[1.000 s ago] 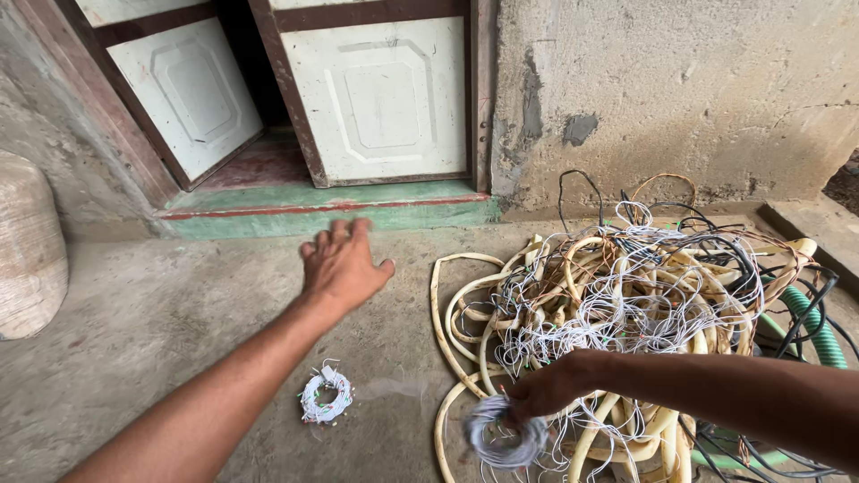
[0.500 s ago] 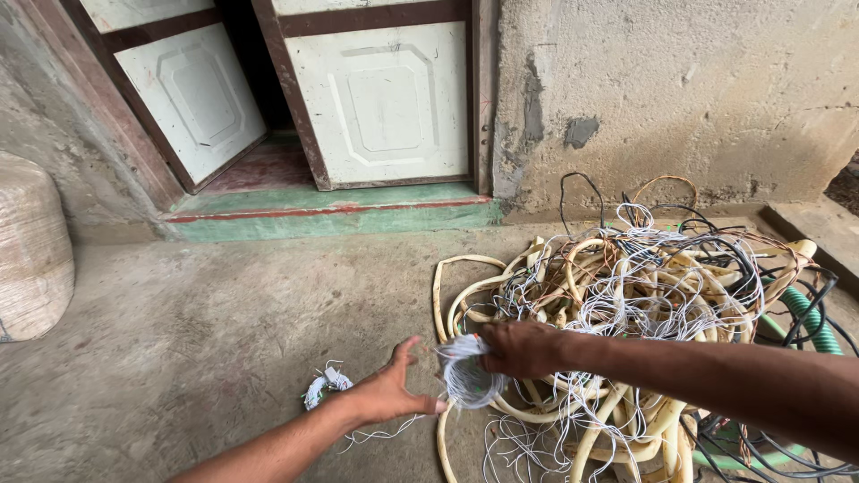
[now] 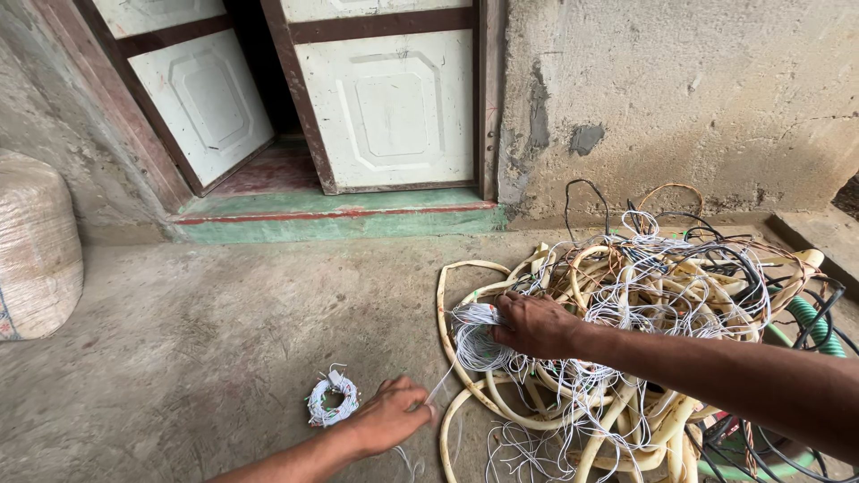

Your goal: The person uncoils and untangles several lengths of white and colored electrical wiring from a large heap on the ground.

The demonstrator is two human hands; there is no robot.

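The right hand (image 3: 535, 324) is clamped on a loose coil (image 3: 479, 338) of thin white wire, held at the left edge of the tangle (image 3: 644, 313) of cream hoses and wires. The left hand (image 3: 391, 416) has its fingers pinched together, seemingly on 1 white strand (image 3: 441, 386) running up to that coil. Half a second ago this hand was spread open beside the coil; now it has dropped lower and closed, so the strand is being drawn out taut between the 2 hands. A small wound bundle (image 3: 331, 399) lies on the concrete floor (image 3: 197, 331), just left of the left hand
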